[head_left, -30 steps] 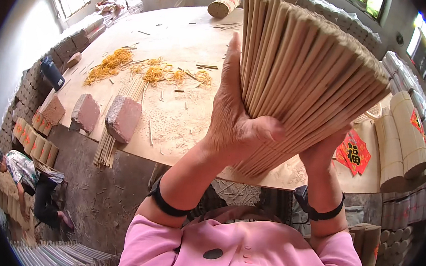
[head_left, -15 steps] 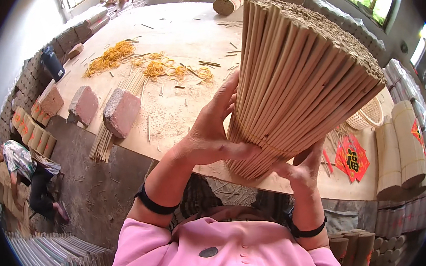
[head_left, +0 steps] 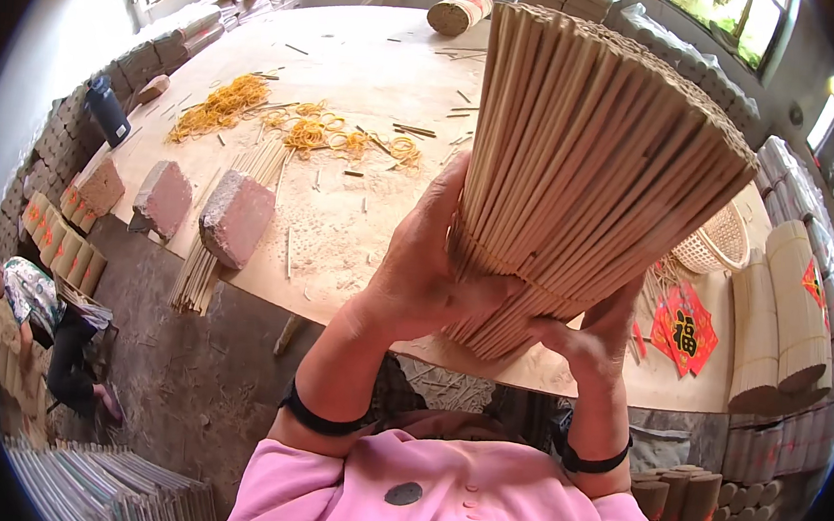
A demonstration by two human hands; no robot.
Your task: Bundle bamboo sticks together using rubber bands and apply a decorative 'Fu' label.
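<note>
Tabletop (head_left: 372,81): left hand (head_left: 419,266), right hand (head_left: 602,342) clasped wide around stick bundle (head_left: 592,157), far fingers hidden.

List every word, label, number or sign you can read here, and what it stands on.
Red card: one large black character, clear, though I won't copy printed text.
Right bundle: red label, too small to read.
Far bundle: red marking, too blurred to read.
Left bundles: red marks, too small to read.
Held bundle: no text visible.
</note>
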